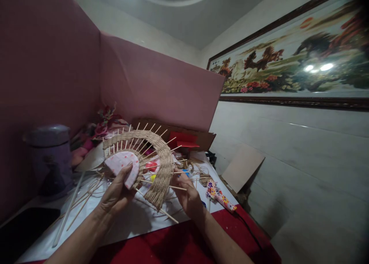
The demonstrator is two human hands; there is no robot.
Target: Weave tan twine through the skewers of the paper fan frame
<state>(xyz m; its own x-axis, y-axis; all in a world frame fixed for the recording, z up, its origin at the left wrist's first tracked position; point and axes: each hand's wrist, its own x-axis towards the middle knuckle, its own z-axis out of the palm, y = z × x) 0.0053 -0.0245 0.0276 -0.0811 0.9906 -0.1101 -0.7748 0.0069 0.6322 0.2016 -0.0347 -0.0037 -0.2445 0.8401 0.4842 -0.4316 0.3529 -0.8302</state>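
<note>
My left hand (117,192) grips a half-round craft piece by its pink dotted fabric core (122,166). Thin wooden sticks (144,142) fan out from that core, and a band of woven jute twine (161,160) arches across them. The piece is held up, tilted, above the table. My right hand (187,196) is closed at the lower right end of the woven band, fingers pinched on a stick and the twine there. Loose twine (198,169) lies just behind that hand.
A flower-patterned glue gun (220,196) lies right of my right hand on the white sheet (132,221) and red cloth (178,244). A purple lidded container (50,160) stands left. Fabric flowers (105,123), a cardboard box (201,139) and pink partition boards (155,83) are behind.
</note>
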